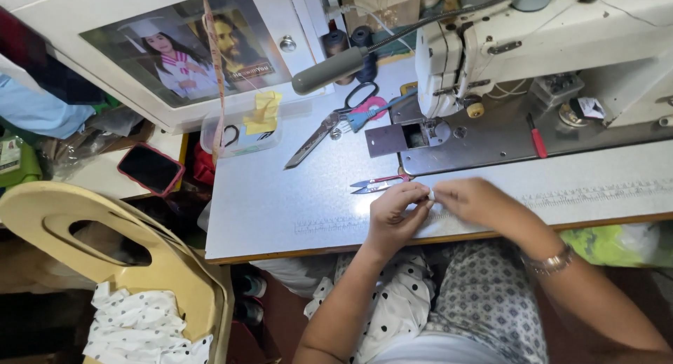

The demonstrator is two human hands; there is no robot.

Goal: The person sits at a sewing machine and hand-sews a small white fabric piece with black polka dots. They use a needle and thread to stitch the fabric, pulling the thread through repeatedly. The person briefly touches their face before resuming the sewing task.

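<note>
Left hand (394, 213): fingers curled, tips pinched on a small white piece (432, 195) at the table's front edge. Right hand (474, 201): thumb and forefinger pinched on the same piece from the other side. Hands meet at the fingertips; the piece sits between them, just above the table (280, 196). Too small to tell what the piece is. Right wrist carries a metal watch (552, 262).

Just beyond the left hand: thread snips (377, 184), red-handled, flat on the table, points to the left. Apart from the hands.

Further back: large scissors (336, 122), pink and black handles, blades open, points toward the table's left side. Beside them, the sewing machine (505, 49), white, on a grey metal bed, needle plate slid open. A red-handled tool (538, 141) lies on the bed. Grey lamp head (329, 70) hangs over the scissors.

Table's left rear: clear plastic box (242, 136) with yellow scraps, a tape measure (214, 70) hanging across it.

Off the table, left: phone (150, 168) in a red case, screen dark. Near left: cream chair (105, 238), polka-dot cloth (140, 329) on its seat. Similar cloth in the person's lap.
</note>
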